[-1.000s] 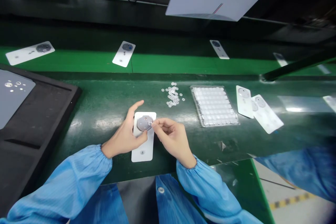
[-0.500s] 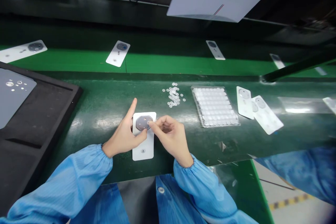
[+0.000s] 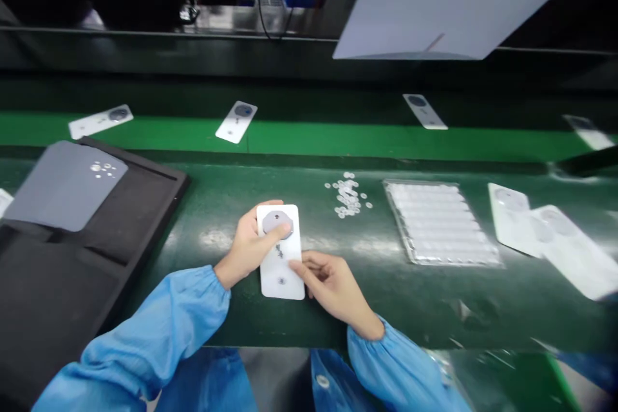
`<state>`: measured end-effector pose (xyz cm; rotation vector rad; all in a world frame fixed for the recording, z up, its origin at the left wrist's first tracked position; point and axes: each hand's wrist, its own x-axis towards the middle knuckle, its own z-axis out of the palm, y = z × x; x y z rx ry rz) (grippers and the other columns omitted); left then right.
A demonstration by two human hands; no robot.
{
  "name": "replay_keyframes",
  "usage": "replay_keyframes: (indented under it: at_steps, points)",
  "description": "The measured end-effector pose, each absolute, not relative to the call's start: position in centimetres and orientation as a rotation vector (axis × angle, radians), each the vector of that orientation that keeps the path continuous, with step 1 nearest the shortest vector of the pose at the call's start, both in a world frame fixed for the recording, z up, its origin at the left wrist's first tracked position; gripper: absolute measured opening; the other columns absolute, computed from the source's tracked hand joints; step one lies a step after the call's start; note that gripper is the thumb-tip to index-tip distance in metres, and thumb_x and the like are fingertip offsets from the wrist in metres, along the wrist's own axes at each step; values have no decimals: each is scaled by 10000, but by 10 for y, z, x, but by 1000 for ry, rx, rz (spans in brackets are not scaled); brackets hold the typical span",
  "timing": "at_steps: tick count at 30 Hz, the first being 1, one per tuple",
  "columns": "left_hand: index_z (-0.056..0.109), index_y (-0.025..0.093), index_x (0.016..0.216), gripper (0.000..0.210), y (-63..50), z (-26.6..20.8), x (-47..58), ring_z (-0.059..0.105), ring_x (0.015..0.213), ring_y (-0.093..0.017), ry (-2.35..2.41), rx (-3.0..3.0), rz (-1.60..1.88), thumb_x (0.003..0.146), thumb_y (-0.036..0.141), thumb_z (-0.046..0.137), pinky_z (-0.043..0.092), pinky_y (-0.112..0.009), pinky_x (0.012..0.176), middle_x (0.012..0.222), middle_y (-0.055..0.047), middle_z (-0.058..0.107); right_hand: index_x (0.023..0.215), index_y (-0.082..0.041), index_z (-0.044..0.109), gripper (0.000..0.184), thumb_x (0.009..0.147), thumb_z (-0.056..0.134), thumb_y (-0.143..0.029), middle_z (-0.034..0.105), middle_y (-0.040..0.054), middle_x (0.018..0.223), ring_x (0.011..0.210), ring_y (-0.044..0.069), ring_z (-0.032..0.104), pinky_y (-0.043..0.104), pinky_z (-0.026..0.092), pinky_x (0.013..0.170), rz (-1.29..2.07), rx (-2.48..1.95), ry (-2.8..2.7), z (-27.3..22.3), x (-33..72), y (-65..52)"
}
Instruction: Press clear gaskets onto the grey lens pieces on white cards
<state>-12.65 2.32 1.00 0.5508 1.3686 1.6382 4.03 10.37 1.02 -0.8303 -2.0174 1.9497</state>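
Note:
A white phone back panel (image 3: 294, 248) with a round grey camera area and dark print is held upright between my two hands above the green bench. My left hand (image 3: 247, 250) grips its left side, the thumb pressed on the camera area and the fingers behind. At the lower right edge, my right hand (image 3: 333, 286) pinches the panel with its thumb in front and curled fingers partly hidden. Beyond the right hand lies a loose pile of small clear round pieces (image 3: 348, 196).
A clear tray (image 3: 439, 222) with rows of white pieces lies to the right, beside overlapping white panels (image 3: 512, 219). On the left, a black tray (image 3: 140, 206) bears a grey plate (image 3: 67, 187). Several panels lie along the bright green strip (image 3: 313, 135) behind; a white board (image 3: 425, 6) hangs above.
My left thumb has moved onto the camera area. My right hand has gone from the camera area down to the panel's lower right edge. The panel is now raised, and the view has shifted.

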Motion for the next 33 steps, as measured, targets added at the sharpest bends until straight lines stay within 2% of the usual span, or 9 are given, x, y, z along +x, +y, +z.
replay_keyframes:
  at_steps: [4,9,11,15,18,23,26,29,33]
  points:
    - [270,160,1567,781,51,14,-176,705,1032,-239,1586,783,1626,935,357,684,560,-359,884,1157,-146,728,771,-165,705,456,836,739,-615,638,14,551,407,121,495,232,365,354,1817,-833,-1924,23,5,143]
    - [449,77,1466,630,109,51,-262,432,1435,-374,2343,1013,1461,916,225,718,313,-519,1188,1461,-268,539,781,-166,674,457,828,761,-613,672,48,623,527,149,604,250,510,475,1778,-730,-1615,60,-78,213]
    - [487,39,1426,595,125,67,-278,441,1410,-387,2347,990,1490,923,260,716,333,-553,1171,1432,-276,543,830,-155,678,494,836,740,-645,690,77,644,555,168,648,272,556,507,1937,-740,-1611,62,-96,217]
    - [569,124,1359,458,134,88,-284,623,1165,-262,2198,1060,1523,995,397,620,524,-490,1023,1362,-141,585,830,-132,681,588,759,765,-710,703,83,667,508,150,639,258,544,452,2088,-692,-1688,27,-86,191]
    - [577,135,1341,414,124,95,-278,642,1107,-243,2074,1103,1506,999,362,629,563,-469,954,1326,-129,605,860,-126,696,618,712,786,-720,723,77,744,563,142,668,264,584,525,2060,-646,-1647,3,-64,172]
    - [633,133,1242,334,91,80,-235,685,1042,-246,1918,1096,1398,952,289,687,594,-428,880,1232,-118,676,1128,-155,673,652,757,768,-683,756,116,996,787,185,740,294,630,624,2065,-636,-1504,4,-47,172]
    - [646,112,1203,355,60,55,-194,718,990,-257,1787,1050,1303,870,198,731,596,-377,820,1176,-138,732,1045,-155,672,569,796,743,-662,747,62,812,633,161,702,268,593,534,2052,-570,-1546,7,-41,169]
    - [647,121,1194,414,33,31,-164,715,1027,-282,1678,939,1359,830,271,776,579,-360,834,1169,-145,742,903,-159,663,483,828,730,-631,681,4,633,454,120,596,235,511,430,2091,-491,-1782,3,-29,156]
    - [681,123,1118,438,26,16,-150,729,1008,-295,1502,590,1646,771,350,823,577,-382,874,1115,-146,761,897,-164,659,441,875,690,-604,674,3,655,439,109,567,226,477,410,2141,-462,-1980,-2,-17,140]
